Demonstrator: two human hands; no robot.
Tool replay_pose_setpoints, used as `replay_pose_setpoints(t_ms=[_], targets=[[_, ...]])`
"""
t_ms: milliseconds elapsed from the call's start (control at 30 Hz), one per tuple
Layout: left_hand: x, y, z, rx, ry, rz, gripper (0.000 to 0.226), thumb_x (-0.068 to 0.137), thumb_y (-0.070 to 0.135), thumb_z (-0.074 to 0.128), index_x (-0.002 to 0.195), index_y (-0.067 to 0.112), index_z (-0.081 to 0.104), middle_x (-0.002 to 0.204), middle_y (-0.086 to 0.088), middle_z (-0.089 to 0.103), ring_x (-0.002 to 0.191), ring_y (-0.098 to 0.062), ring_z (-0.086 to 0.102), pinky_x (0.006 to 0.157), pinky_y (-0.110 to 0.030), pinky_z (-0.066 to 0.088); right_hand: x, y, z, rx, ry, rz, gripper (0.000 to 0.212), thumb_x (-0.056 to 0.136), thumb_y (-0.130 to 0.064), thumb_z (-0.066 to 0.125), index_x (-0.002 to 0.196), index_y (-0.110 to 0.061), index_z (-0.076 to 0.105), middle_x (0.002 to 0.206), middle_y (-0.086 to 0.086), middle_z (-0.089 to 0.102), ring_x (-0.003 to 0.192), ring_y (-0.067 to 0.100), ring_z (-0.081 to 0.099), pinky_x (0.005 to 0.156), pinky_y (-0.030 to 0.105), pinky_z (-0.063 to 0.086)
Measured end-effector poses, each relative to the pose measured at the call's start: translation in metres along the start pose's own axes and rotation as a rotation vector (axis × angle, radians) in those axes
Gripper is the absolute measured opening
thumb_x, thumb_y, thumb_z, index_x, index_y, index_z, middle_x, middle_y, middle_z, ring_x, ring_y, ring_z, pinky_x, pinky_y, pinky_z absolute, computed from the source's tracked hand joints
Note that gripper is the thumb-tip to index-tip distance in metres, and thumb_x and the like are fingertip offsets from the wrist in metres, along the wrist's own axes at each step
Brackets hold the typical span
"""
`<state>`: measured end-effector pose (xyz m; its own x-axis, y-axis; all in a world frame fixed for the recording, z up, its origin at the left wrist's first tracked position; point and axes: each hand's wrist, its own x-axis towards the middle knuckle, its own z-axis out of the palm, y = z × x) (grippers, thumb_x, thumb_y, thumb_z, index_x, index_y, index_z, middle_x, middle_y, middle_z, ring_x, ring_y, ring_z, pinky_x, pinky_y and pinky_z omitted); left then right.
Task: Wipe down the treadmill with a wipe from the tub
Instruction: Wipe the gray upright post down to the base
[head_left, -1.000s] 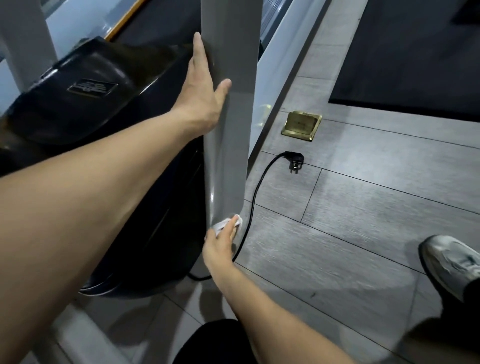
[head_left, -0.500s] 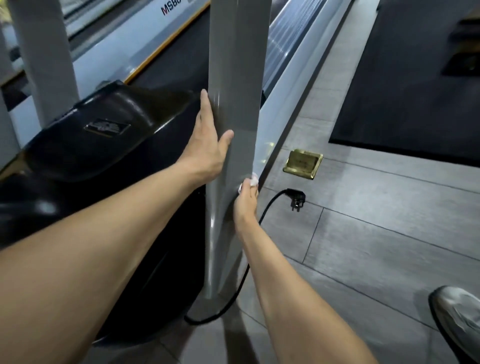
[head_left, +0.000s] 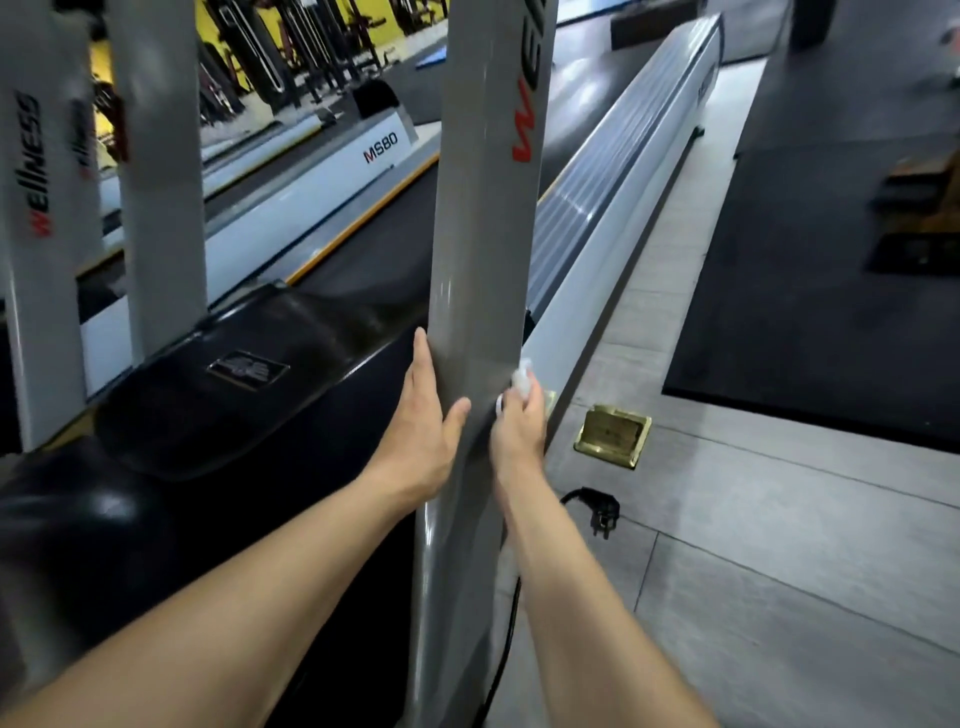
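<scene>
Fingers (head_left: 422, 364) of the left hand (head_left: 426, 431) lie straight and together up the near-left edge of the grey upright post (head_left: 483, 234), thumb spread across its face, palm flat against it, nothing held. Over on the other edge, the right hand (head_left: 517, 431) has its fingers curled round a white wipe (head_left: 522, 376), a bit of it poking out above the knuckles, and it presses that wipe onto the post's right edge, just at 3 o'clock from the left hand. Both forearms run in from the bottom of the view, one each side of the post.

The post belongs to the treadmill (head_left: 597, 208); red and dark lettering shows near its top, cut off by the frame edge. At 9 o'clock from the hands sits the glossy black motor cover (head_left: 218, 395) with a small badge on it. The grey ribbed side rail (head_left: 613, 171) runs away toward 1 o'clock, and the dark belt lies between rail and cover.

At 3 o'clock from the right hand, a brass floor socket (head_left: 612, 435) stands open in the grey tile floor (head_left: 779, 545). Just below it, toward 5 o'clock, a black plug (head_left: 602, 512) lies loose on the tiles, its cable (head_left: 506, 639) trailing down behind the right forearm. A black rubber mat (head_left: 831, 260) covers the floor at 2 o'clock. More white uprights (head_left: 161, 182) with the same lettering stand at 10 o'clock, and a neighbouring machine marked MS80 (head_left: 380, 146) lies beyond them.
</scene>
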<state>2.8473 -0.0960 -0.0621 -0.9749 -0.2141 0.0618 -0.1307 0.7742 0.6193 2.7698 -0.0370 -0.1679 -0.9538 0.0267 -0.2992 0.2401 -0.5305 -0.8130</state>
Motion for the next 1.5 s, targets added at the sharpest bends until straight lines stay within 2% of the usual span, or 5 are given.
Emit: replay_pose_setpoints(t_ms=[333,500,833,1367,1500], targets=[[0.002,0.003,-0.003,-0.037,0.020,-0.030,0.082,0.104,0.022,0.051,0.162,0.032,-0.005,0.168,0.013,0.014,0.151,0.000,0.020,0.126,-0.033,0.022,-0.031,-0.011,-0.002,0.041,-0.068,-0.027,0.044,0.109,-0.014,0.034,0.148,-0.034,0.045,0.135,-0.019,0.058,0.119,-0.010,0.056,0.093,0.005,0.044],[0.016,0.010,-0.015,-0.064,0.115,-0.010,0.051,0.107,0.037,0.039,0.156,0.029,0.032,0.153,0.011,0.046,0.140,-0.003,0.043,0.119,-0.039,0.037,0.006,-0.100,0.059,-0.136,-0.185,-0.495,0.053,0.104,-0.026,0.034,0.153,-0.045,0.028,0.163,-0.019,0.023,0.152,0.005,0.017,0.126,0.031,0.014],[0.113,0.104,-0.066,-0.037,0.235,0.103,0.052,0.110,0.025,0.035,0.161,0.029,0.023,0.159,0.019,0.029,0.140,0.010,0.026,0.099,0.009,0.016,0.021,-0.155,0.078,-0.092,-0.274,-0.565,0.058,0.103,-0.008,0.034,0.157,-0.028,0.026,0.165,-0.017,0.020,0.154,0.003,0.011,0.126,0.028,0.011],[0.233,0.270,-0.152,-0.011,0.170,0.008,0.051,0.110,0.030,0.034,0.160,0.031,0.027,0.161,0.019,0.033,0.146,0.004,0.029,0.120,-0.019,0.022,0.096,-0.313,0.137,-0.103,-0.198,-0.311,0.065,0.102,-0.008,0.035,0.150,-0.052,0.027,0.163,-0.018,0.024,0.152,0.000,0.015,0.127,0.039,0.018],[0.285,0.312,-0.170,-0.010,0.189,-0.011,0.055,0.110,0.028,0.035,0.162,0.026,0.019,0.166,0.011,0.026,0.151,-0.003,0.023,0.126,-0.035,0.020,0.097,-0.369,0.162,-0.112,-0.359,-0.355,0.070,0.101,0.009,0.030,0.155,-0.035,0.022,0.165,-0.021,0.013,0.150,-0.009,0.005,0.122,0.014,0.010]])
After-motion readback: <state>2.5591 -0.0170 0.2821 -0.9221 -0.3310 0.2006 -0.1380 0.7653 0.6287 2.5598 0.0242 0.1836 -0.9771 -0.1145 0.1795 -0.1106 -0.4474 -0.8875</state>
